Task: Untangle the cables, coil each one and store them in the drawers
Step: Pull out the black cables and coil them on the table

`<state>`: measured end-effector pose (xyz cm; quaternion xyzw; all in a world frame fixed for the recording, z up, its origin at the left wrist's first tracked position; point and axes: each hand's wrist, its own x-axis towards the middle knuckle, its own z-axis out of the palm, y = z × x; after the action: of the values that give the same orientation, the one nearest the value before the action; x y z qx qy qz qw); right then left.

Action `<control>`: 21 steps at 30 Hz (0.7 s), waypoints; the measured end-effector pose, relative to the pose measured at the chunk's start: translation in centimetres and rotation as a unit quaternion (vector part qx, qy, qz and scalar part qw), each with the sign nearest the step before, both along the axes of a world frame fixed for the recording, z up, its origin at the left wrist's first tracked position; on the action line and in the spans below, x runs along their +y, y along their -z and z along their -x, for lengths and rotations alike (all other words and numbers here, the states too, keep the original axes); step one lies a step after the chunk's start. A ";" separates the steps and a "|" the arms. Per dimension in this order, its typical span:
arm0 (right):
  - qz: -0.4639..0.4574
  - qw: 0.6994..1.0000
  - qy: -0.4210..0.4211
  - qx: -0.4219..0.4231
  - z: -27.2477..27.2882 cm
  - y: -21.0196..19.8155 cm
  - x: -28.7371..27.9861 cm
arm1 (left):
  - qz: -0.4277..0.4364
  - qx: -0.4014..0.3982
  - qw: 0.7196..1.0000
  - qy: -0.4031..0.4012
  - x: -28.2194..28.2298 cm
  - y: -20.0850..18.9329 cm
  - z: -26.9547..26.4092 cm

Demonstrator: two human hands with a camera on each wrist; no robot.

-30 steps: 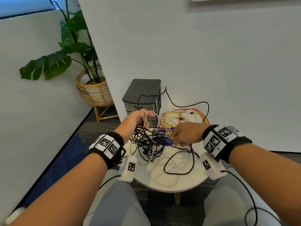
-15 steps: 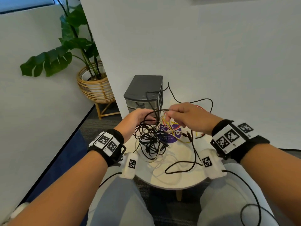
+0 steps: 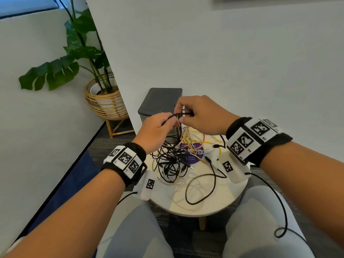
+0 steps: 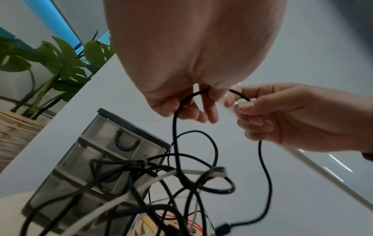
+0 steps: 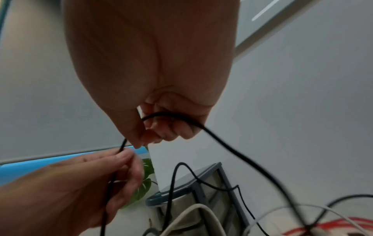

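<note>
While both our left hand (image 3: 158, 127) and right hand (image 3: 197, 116) pinch one black cable (image 3: 178, 114), we're untangling; next, draw it toward 6 o'clock from the knot (image 3: 172, 161).

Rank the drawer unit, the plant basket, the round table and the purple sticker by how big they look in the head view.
Largest to smallest as they appear:
1. round table
2. plant basket and drawer unit: look about alike, and the hands hide part of the unit, so no ranking between them
3. purple sticker, partly under cables
</note>
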<state>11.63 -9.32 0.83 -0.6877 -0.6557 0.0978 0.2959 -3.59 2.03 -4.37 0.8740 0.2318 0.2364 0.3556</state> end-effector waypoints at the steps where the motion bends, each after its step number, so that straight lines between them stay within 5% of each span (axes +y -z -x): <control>1: 0.001 1.000 0.001 0.006 -0.2 -0.2 -0.1 | -0.004 -0.014 1.000 -0.005 -0.1 0.0 -0.1; 12: 0.070 0.981 0.138 0.115 -6.0 0.8 -3.5 | 0.113 -0.053 0.989 -0.074 1.5 1.2 1.3; 21: -0.006 0.947 0.072 0.312 -2.5 -2.2 -2.3 | 0.001 -0.004 0.990 -0.138 1.5 -0.1 0.6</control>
<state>14.13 -11.57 3.05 -0.6666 -0.4799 0.2819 0.4959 -4.20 3.48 -4.27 0.8323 0.3491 0.2864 0.3216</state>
